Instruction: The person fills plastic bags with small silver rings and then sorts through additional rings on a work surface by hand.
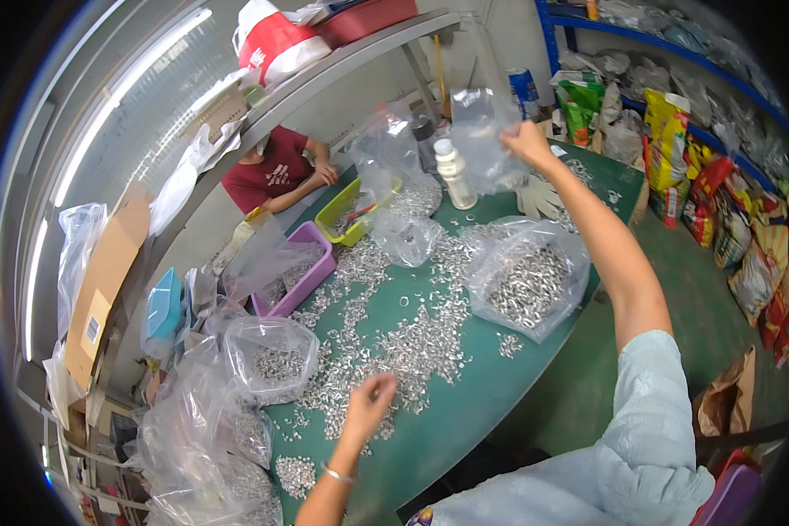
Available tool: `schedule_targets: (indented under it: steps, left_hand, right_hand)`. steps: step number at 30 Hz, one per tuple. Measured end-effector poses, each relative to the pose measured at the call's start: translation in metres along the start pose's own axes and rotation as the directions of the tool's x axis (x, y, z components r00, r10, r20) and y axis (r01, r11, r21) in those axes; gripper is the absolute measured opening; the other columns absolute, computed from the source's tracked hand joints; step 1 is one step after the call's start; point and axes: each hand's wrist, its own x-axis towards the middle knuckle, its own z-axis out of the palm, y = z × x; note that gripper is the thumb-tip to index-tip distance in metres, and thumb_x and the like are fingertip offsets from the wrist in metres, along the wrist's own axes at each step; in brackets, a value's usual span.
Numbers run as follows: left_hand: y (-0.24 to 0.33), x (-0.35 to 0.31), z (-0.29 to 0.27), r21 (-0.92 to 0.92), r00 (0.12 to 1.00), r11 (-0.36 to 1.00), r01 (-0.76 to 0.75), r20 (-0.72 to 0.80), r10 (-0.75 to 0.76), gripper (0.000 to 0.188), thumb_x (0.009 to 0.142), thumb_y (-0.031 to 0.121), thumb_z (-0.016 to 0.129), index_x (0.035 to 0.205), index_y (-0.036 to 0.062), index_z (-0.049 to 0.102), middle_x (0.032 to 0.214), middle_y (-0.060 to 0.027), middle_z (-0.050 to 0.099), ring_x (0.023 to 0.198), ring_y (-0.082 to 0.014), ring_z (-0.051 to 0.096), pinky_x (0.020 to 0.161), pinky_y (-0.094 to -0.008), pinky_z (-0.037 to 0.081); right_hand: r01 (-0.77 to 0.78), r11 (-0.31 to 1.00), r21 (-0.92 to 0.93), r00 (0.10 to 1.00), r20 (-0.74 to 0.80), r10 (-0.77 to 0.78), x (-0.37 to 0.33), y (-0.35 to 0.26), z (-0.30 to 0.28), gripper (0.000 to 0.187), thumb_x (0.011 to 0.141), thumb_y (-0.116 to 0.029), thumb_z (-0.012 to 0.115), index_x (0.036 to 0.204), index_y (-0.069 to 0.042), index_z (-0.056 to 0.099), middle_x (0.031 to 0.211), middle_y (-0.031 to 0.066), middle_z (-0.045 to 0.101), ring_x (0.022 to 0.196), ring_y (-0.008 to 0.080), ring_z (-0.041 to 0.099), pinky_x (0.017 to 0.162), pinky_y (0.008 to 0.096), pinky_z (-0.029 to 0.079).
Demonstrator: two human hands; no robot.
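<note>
At the far right of the table, my right hand (528, 145) is closed on the edge of a clear plastic bag (482, 131), which hangs to the left of it. My left hand (373, 401) is curled, fingertips together, over the near side of a spread of small silvery metal parts (412, 346); whatever it may hold is hidden. Between my arms lies an open clear bag full of metal rings (530, 285). Another open bag of small parts (276, 361) stands left of the spread, and a small heap of pieces (295, 474) lies near my left wrist.
Purple (323, 263) and lime-green (333, 215) baskets hold parts along the table's far left side. A white bottle (453, 171) stands near a pale glove (539, 197). Across the table sits a person in a dark red shirt (276, 167). Blue shelving (622, 19) rises at right.
</note>
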Motion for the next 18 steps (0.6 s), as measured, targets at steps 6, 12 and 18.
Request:
schedule_targets:
  steps: [6,12,18]
  left_hand:
    - [-0.059,-0.097,0.009,-0.037,0.912,0.986,0.161,-0.376,-0.163,0.015,0.085,0.002,0.062,0.099,-0.0007,0.066,0.091,-0.0101,0.068,0.079,-0.0181,0.064,0.069,-0.0277,0.049]
    - [-0.074,-0.082,0.029,0.313,0.867,0.95,0.014,-0.477,0.145,0.024,0.08,-0.002,0.064,0.103,-0.0011,0.06,0.109,-0.0185,0.061,0.105,-0.0367,0.056,0.095,-0.0413,0.043]
    - [-0.079,-0.089,0.039,0.604,0.926,0.747,0.279,-0.374,-0.043,0.066,0.082,0.029,0.069,0.137,0.0056,0.042,0.147,-0.0163,0.031,0.135,-0.0445,0.026,0.106,-0.0618,0.023]
  right_hand:
    - [-0.071,0.965,-0.252,0.995,0.052,0.087,0.041,0.083,0.084,0.02,0.075,-0.022,0.066,0.074,-0.003,0.073,0.068,0.0128,0.068,0.056,0.0246,0.065,0.051,0.0371,0.053]
    - [-0.157,0.724,-0.672,0.983,-0.035,0.181,0.113,0.131,-0.003,0.091,0.066,-0.038,0.08,0.133,-0.002,0.029,0.123,0.0245,0.05,0.108,0.0391,0.053,0.09,0.0434,0.044]
    - [0.731,0.568,-0.377,0.682,0.386,-0.621,-0.126,-0.101,0.097,0.067,0.072,-0.023,0.077,0.132,-0.01,0.048,0.136,0.0133,0.048,0.125,0.0367,0.043,0.1,0.0472,0.036]
